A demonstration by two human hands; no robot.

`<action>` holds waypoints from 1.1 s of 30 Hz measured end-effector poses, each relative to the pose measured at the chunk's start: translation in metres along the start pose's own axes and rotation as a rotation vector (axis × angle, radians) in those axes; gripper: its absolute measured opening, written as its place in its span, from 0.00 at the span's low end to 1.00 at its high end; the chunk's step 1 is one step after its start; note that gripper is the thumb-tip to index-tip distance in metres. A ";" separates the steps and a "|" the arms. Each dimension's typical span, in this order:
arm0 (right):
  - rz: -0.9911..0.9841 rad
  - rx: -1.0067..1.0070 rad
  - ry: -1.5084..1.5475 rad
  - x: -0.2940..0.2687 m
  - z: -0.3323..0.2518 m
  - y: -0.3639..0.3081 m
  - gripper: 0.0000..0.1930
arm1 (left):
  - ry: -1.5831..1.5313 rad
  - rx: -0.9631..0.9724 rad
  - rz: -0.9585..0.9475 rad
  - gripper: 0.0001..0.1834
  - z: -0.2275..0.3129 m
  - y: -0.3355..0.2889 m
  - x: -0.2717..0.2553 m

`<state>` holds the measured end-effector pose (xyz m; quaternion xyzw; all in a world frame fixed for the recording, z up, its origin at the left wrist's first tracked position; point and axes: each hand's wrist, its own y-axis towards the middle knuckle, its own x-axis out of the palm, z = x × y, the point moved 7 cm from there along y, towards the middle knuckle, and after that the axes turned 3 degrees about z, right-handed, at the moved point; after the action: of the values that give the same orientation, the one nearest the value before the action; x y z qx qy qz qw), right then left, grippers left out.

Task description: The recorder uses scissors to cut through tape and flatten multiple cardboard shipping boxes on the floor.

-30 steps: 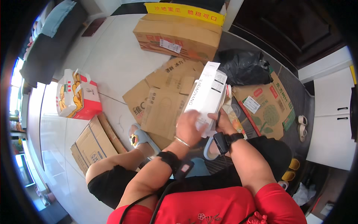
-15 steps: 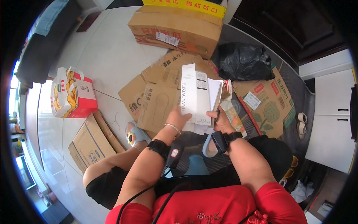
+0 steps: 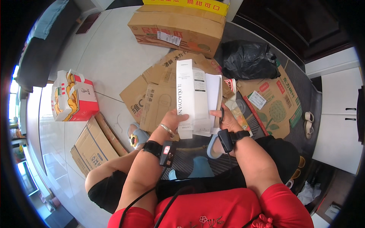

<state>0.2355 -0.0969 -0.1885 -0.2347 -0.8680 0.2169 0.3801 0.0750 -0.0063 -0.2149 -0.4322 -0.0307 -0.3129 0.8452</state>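
We note: white carton stack [image 3: 185,91], long axis pointing away from us, side edges gripped by left hand [image 3: 176,120] and right hand [image 3: 227,121].

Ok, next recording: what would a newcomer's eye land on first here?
Probably the bright white packaging near the centre, held between the person's left hand and right hand. The vivid red shirt at the lower edge also stands out, as does the red-and-white carry box on the floor to the left. Beyond the hands, a black plastic bag sits toward the upper right.
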 end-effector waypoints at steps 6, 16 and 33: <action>-0.017 -0.028 -0.077 0.012 0.003 0.001 0.41 | 0.386 0.148 -0.007 0.19 -0.002 0.012 -0.005; -0.119 0.169 -0.126 0.034 0.006 -0.013 0.46 | 0.195 0.139 0.182 0.18 -0.013 0.023 -0.027; 0.171 0.016 -0.131 -0.041 0.023 0.001 0.39 | 0.251 0.512 0.213 0.27 0.013 0.002 0.002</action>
<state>0.2426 -0.1242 -0.2258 -0.2901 -0.8660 0.2705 0.3046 0.0810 0.0033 -0.2078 -0.1639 0.0417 -0.2553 0.9520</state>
